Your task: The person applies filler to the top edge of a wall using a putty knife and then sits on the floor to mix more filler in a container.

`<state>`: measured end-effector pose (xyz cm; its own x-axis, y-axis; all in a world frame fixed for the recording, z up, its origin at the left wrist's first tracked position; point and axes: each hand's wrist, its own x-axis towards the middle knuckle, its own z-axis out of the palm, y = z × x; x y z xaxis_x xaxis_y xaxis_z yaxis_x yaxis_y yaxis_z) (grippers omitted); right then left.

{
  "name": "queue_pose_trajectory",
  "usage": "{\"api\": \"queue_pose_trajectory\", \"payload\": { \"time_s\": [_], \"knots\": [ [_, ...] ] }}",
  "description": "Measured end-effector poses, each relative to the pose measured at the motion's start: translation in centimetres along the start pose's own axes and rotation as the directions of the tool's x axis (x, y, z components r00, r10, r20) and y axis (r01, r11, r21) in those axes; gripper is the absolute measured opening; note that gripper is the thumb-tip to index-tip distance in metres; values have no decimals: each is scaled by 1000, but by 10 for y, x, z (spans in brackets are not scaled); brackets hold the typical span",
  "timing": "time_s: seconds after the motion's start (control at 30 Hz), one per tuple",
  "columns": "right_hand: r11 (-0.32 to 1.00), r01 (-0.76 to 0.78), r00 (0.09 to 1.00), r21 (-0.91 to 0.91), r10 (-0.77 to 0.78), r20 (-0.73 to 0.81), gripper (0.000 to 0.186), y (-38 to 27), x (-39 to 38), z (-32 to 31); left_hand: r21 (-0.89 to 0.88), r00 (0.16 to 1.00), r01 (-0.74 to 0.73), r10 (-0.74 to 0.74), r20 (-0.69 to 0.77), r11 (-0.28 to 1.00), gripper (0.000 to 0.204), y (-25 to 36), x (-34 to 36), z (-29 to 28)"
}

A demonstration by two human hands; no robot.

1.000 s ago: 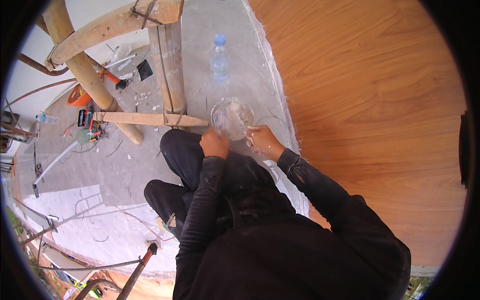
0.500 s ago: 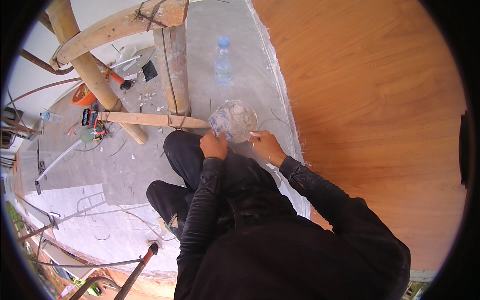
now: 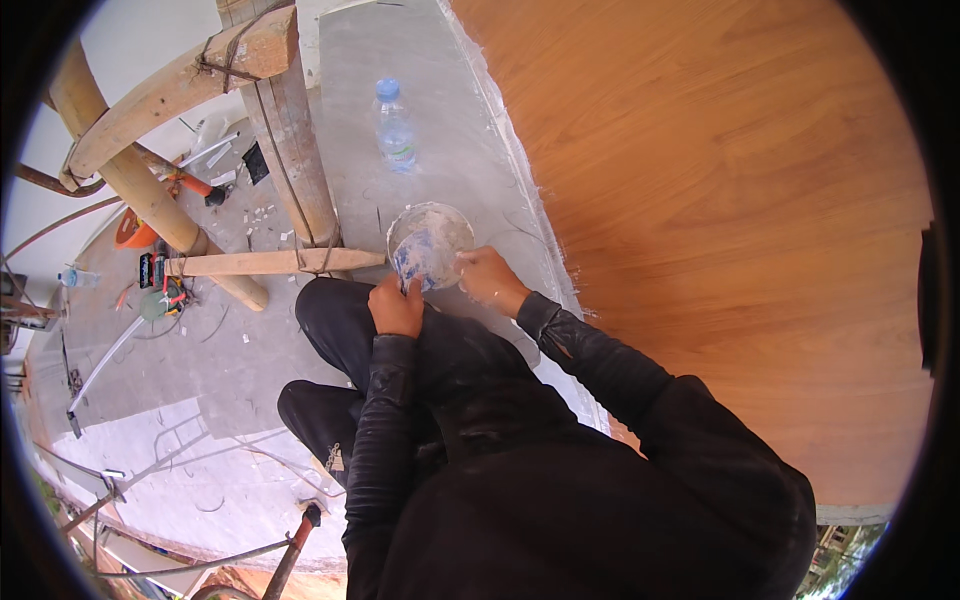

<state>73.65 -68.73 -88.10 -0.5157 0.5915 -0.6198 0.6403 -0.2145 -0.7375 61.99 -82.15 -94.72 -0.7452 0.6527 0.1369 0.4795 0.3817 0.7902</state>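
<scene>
A round, shallow container (image 3: 455, 228) with pale greyish, paste-like stuff in it sits just beyond my knees. My left hand (image 3: 397, 307) is closed on the lower end of a thin, flat blue-and-white piece (image 3: 413, 260), smeared with the pale stuff, which reaches into the container's left side. At the container's right rim, my right hand (image 3: 492, 280) has its fingers closed in a pinch on the edge. White smears mark that hand. What its fingertips do under the rim is hidden.
A clear water bottle (image 3: 396, 128) with a blue cap stands beyond the container. Tied wooden poles (image 3: 285, 150) and a crossbar (image 3: 270, 263) rise at the left. An orange helmet-like bowl (image 3: 134, 230) and tools lie farther left. Wood-grain panelling (image 3: 720, 250) fills the right.
The whole view has shifted, so container, hands and bottle appear farther left. The flat piece has tilted and reaches farther into the container. Both hands keep their hold.
</scene>
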Motion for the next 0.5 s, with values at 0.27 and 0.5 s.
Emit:
{"api": "queue_pose_trajectory", "payload": {
  "time_s": [0.27, 0.5],
  "knots": [
    [928, 238, 971, -286, -225, 79, 34, -3, -41, -12, 121, 995, -93, 97, -25, 988, 19, 13, 6, -4],
    [817, 255, 951, -517, -308, -19, 30, -27, -60, -58, 260, 968, -219, 243, -64, 940, 25, 18, -6, -19]
  ]
}}
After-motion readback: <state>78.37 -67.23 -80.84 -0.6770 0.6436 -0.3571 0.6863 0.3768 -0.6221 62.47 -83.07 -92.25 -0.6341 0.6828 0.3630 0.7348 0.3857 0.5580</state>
